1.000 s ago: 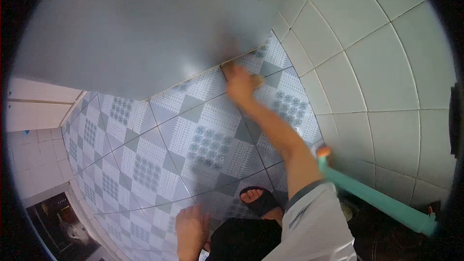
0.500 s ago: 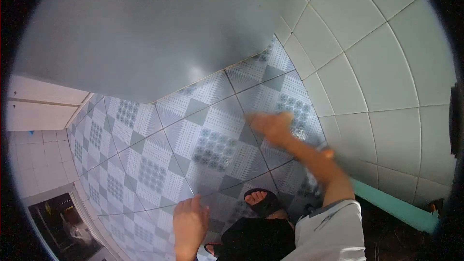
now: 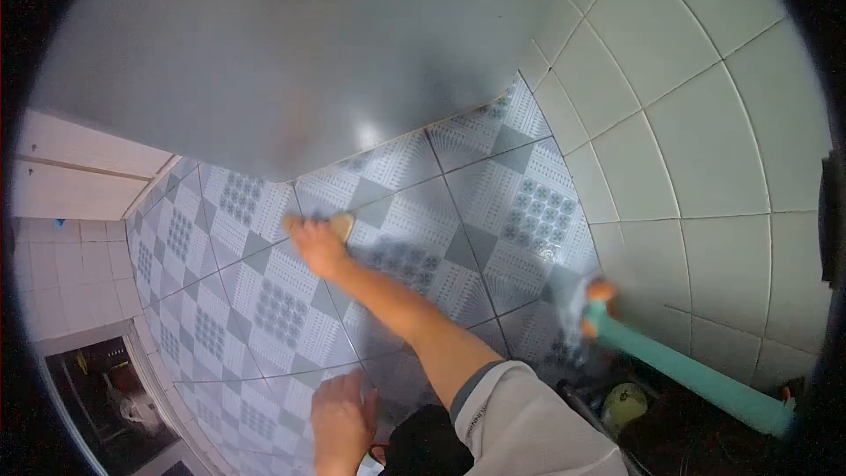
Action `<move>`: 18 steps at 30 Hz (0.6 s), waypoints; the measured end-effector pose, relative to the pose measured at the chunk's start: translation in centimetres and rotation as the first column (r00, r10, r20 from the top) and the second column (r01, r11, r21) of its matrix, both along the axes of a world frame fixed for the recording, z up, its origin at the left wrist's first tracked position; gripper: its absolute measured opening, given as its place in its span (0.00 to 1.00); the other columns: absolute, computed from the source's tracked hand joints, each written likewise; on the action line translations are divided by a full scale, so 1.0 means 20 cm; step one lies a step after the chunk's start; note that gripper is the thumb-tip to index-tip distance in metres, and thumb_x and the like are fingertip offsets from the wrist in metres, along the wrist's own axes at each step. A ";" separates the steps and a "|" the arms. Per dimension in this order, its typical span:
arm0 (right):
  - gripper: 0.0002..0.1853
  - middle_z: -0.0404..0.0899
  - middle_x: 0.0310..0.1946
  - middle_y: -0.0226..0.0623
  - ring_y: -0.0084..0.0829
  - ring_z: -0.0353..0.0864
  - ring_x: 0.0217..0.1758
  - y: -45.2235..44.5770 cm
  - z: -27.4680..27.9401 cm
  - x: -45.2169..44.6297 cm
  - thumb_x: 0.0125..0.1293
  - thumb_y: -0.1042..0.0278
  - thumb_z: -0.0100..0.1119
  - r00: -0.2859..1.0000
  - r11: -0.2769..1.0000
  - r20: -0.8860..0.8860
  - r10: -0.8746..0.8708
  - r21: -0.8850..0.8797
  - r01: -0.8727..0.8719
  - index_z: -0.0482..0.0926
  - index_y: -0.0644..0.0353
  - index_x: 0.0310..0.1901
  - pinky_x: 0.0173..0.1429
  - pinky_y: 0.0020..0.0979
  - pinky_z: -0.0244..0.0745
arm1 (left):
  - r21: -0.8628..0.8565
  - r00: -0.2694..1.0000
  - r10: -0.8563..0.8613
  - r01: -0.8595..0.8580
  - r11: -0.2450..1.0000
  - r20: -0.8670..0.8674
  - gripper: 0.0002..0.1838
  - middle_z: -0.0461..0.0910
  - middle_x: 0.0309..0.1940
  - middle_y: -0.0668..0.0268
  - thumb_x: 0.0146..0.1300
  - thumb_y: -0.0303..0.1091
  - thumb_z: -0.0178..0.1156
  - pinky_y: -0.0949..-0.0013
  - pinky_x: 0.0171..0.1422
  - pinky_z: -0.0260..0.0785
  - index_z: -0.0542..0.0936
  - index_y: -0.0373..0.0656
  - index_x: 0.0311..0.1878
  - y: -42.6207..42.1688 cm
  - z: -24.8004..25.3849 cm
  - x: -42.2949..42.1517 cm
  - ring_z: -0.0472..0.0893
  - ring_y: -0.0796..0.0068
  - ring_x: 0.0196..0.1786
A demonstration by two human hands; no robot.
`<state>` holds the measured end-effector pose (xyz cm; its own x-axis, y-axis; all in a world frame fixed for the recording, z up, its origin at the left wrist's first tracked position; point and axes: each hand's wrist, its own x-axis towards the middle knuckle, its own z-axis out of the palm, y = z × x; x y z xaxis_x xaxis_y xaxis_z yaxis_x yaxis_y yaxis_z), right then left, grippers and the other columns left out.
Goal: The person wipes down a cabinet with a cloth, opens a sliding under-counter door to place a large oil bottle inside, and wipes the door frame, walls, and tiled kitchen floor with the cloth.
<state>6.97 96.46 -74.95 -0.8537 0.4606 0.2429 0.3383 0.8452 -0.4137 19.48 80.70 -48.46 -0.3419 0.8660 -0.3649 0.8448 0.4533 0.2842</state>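
Observation:
My right hand point(image 3: 319, 247) is out in front over the patterned floor tiles point(image 3: 414, 264), low and slightly blurred. Its fingers are bent over a tan cloth point(image 3: 344, 226), which pokes out on both sides; cloth or sponge, I cannot be sure. The cloth appears to lie against the floor. Close to my body, my left hand point(image 3: 342, 414) hangs with loosely bent fingers and the thumb apart. Nothing shows in it.
A large grey panel point(image 3: 291, 53) rises along the far side. White wall tiles point(image 3: 705, 141) stand at the right, with a teal bar point(image 3: 687, 366) below them. White drawers point(image 3: 88, 167) and a dark opening point(image 3: 106, 405) are at the left. A yellow-green round object point(image 3: 624, 404) sits near my right side.
My right hand has swept left across the floor with the tan cloth, from near the right wall to below the grey panel. My left hand has stayed almost in place.

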 end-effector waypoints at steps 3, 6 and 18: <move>0.17 0.73 0.46 0.36 0.36 0.71 0.46 -0.08 -0.03 0.13 0.62 0.65 0.48 0.947 0.976 -0.254 0.194 0.149 -0.160 0.77 0.57 0.50 0.47 0.38 0.67 | 0.041 1.000 0.004 -0.004 0.999 -0.010 0.20 0.77 0.34 0.53 0.53 0.32 0.63 0.54 0.46 0.66 0.75 0.35 0.49 0.05 0.04 -0.03 0.75 0.51 0.40; 0.16 0.75 0.53 0.38 0.40 0.75 0.49 0.14 -0.02 0.45 0.67 0.64 0.45 0.911 0.935 -0.293 0.290 -0.116 -0.335 0.78 0.53 0.53 0.54 0.44 0.67 | 0.053 1.000 -0.004 0.005 0.999 -0.018 0.20 0.77 0.34 0.53 0.54 0.33 0.63 0.54 0.46 0.66 0.75 0.35 0.49 0.05 0.03 -0.04 0.75 0.51 0.40; 0.22 0.71 0.54 0.44 0.44 0.71 0.48 0.80 -0.03 0.49 0.59 0.73 0.50 0.569 0.563 -0.060 -0.820 0.086 0.822 0.73 0.62 0.57 0.49 0.46 0.69 | -0.080 0.993 0.087 -0.081 0.994 0.076 0.19 0.78 0.33 0.55 0.52 0.35 0.65 0.55 0.44 0.67 0.76 0.38 0.46 -0.15 -0.17 -0.06 0.76 0.52 0.39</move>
<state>16.80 112.54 -75.58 -0.1157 0.9359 0.3327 0.9022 0.2392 -0.3590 18.23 77.63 -51.90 -0.3795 0.8039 -0.4580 0.7789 0.5447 0.3107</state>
